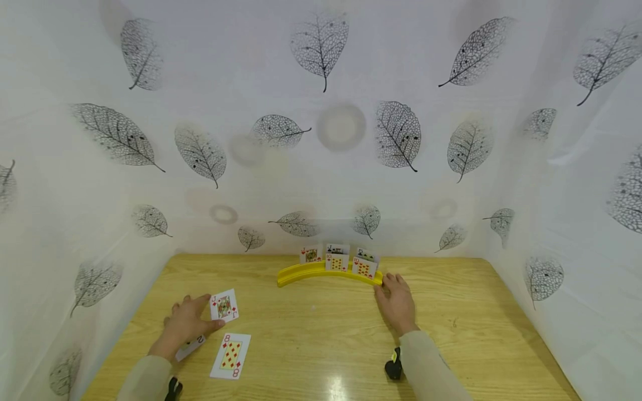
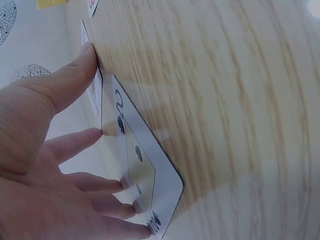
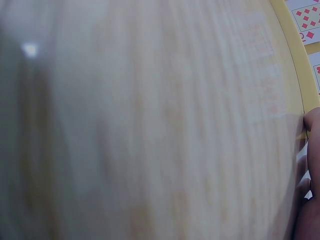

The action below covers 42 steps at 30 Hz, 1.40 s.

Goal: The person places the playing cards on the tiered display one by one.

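My left hand (image 1: 185, 323) has its thumb and index finger at opposite edges of a jack of diamonds card (image 1: 224, 306), pinching it close to the table. Under that hand lies a two card with black pips (image 2: 140, 160), partly covered in the head view; the other fingertips are right at its edge. An eight of diamonds (image 1: 230, 356) lies face up nearby. My right hand (image 1: 396, 301) grips the right end of a curved yellow card holder (image 1: 301, 273), thumb at the front. In the holder, a red ten of diamonds (image 1: 337, 262) and ten of hearts (image 1: 364, 268) overlap black-suited cards behind.
A red jack (image 1: 311, 254) stands alone toward the holder's left part. The wooden table (image 1: 311, 334) is bordered by a white curtain (image 1: 321, 184) with leaf prints at the back and sides. The holder stands near the table's back edge.
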Each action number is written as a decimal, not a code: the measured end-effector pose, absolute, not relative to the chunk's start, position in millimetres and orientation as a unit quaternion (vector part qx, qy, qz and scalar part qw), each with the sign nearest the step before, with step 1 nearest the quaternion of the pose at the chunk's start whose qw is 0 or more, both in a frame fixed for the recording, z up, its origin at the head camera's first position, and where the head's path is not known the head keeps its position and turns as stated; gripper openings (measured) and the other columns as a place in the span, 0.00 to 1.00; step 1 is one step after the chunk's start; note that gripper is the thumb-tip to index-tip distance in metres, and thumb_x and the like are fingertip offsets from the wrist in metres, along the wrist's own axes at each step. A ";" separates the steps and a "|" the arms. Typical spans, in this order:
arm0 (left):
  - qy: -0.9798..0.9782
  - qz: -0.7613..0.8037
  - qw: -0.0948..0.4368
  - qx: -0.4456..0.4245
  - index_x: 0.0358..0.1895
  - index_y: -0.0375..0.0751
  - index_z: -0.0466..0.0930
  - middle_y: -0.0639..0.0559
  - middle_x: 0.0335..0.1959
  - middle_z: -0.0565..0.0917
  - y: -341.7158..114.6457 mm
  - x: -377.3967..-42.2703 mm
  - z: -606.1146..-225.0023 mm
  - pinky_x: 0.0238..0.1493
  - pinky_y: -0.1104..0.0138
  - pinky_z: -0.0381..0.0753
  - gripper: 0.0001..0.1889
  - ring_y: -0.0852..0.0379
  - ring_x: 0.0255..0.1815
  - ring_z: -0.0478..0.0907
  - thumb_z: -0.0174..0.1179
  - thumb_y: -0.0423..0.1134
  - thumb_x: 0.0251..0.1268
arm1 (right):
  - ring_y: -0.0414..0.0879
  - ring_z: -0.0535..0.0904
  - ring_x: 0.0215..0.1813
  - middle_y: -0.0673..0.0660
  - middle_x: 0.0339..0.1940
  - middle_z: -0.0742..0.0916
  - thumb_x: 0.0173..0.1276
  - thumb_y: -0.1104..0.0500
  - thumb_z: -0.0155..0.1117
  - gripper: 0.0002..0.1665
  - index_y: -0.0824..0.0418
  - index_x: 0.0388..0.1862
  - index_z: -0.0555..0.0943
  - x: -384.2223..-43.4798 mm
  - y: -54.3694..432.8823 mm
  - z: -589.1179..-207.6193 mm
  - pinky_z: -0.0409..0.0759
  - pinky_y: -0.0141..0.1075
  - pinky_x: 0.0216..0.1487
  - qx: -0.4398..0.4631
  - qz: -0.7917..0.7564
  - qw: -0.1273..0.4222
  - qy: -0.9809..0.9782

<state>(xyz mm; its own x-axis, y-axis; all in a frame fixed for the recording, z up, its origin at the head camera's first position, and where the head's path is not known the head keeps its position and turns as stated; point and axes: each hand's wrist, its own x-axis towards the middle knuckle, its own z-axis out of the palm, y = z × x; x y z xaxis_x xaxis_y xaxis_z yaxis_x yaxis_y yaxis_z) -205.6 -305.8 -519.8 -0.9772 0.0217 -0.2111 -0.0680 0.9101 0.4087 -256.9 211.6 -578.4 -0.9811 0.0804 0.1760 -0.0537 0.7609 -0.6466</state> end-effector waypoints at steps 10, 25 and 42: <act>0.972 0.208 0.106 -0.006 0.78 0.31 0.64 0.08 0.73 0.55 -303.6 -204.5 -514.9 0.58 0.12 0.56 0.53 0.01 0.69 0.50 0.71 0.67 0.61 | 0.67 0.60 0.84 0.68 0.78 0.75 0.81 0.48 0.60 0.35 0.71 0.74 0.73 -257.3 212.5 -579.7 0.61 0.64 0.82 -0.007 0.346 0.096 -0.933; 0.968 0.225 0.109 -0.023 0.75 0.30 0.63 0.08 0.70 0.58 -299.0 -204.3 -510.2 0.59 0.15 0.61 0.51 0.05 0.65 0.58 0.75 0.61 0.59 | 0.68 0.60 0.84 0.69 0.78 0.75 0.81 0.48 0.60 0.34 0.71 0.74 0.73 -257.1 211.8 -579.8 0.60 0.64 0.82 -0.005 0.348 0.098 -0.932; 0.953 0.297 0.033 -0.052 0.68 0.27 0.59 0.15 0.66 0.72 -297.6 -203.3 -523.2 0.50 0.43 0.85 0.41 0.28 0.47 0.83 0.76 0.43 0.62 | 0.68 0.60 0.84 0.69 0.78 0.75 0.81 0.47 0.60 0.34 0.71 0.73 0.74 -255.5 211.3 -578.3 0.61 0.65 0.81 -0.006 0.348 0.104 -0.932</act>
